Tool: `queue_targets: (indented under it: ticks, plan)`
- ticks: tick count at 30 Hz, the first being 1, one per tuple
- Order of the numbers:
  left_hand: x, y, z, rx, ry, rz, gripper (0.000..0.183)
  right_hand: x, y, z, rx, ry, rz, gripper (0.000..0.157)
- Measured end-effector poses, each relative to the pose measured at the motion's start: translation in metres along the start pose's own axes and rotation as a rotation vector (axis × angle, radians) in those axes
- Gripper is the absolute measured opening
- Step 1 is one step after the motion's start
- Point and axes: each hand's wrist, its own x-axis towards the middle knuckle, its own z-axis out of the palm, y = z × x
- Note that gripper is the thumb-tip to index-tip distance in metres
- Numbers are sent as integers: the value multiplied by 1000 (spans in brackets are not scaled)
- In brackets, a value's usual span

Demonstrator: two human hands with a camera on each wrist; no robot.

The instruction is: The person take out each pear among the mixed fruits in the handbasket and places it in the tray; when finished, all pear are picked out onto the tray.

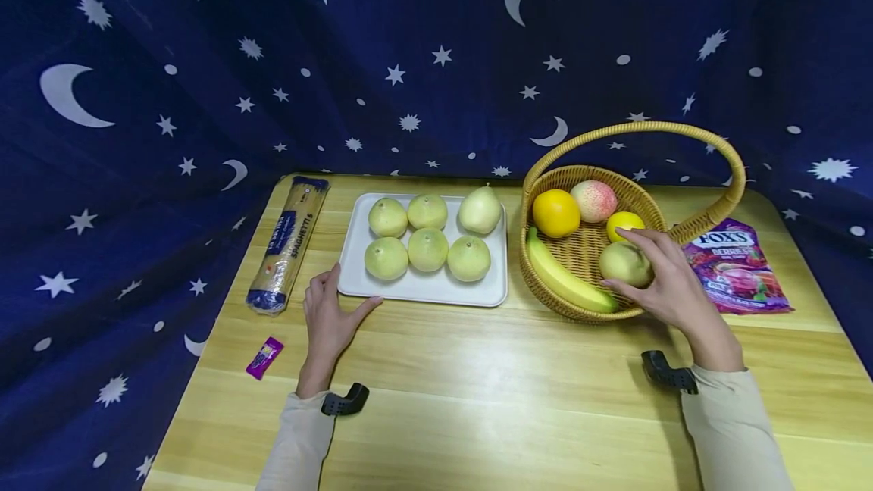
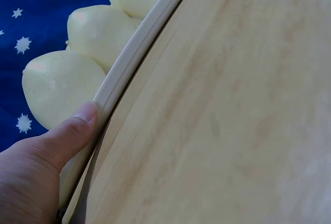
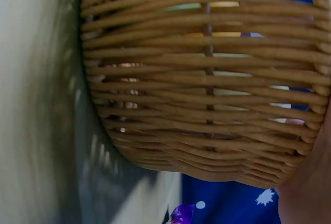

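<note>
My right hand (image 1: 671, 279) reaches into the wicker basket (image 1: 651, 207) and grips a pale green pear (image 1: 622, 264) between thumb and fingers. Around it in the basket lie a banana (image 1: 566, 279), an orange (image 1: 556, 213), a peach (image 1: 593, 201) and a yellow lemon-like fruit (image 1: 624, 226). My left hand (image 1: 329, 324) rests against the near left corner of a white tray (image 1: 423, 293), thumb along its front rim. Several pale green pears (image 1: 428, 248) sit in two rows on this tray. In the right wrist view the basket's woven side (image 3: 207, 89) hides the held pear.
A spaghetti packet (image 1: 286, 245) lies left of the tray, with a small purple candy (image 1: 264, 358) nearer the front. Right of the basket lies a purple Fox's candy bag (image 1: 736, 267), partly behind the arched basket handle (image 1: 634, 127). A dark starry cloth (image 1: 436, 97) hangs behind the table.
</note>
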Motion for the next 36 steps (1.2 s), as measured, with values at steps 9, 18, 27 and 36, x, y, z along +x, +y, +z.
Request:
queue_targets:
  ticks: [9,18,27,36]
  plan:
    - [0,0,0,-4,1,3,99,4,7,-6,-9,-93,-16,81]
    - [1,-1,1,3,3,4,99,6,8,-12,-39,-169,-38,83]
    - [0,0,0,2,0,-5,100,8,8,-13,-48,-187,-56,81]
    - [0,1,-1,0,-1,-7,101,8,8,-12,-43,-177,-52,80]
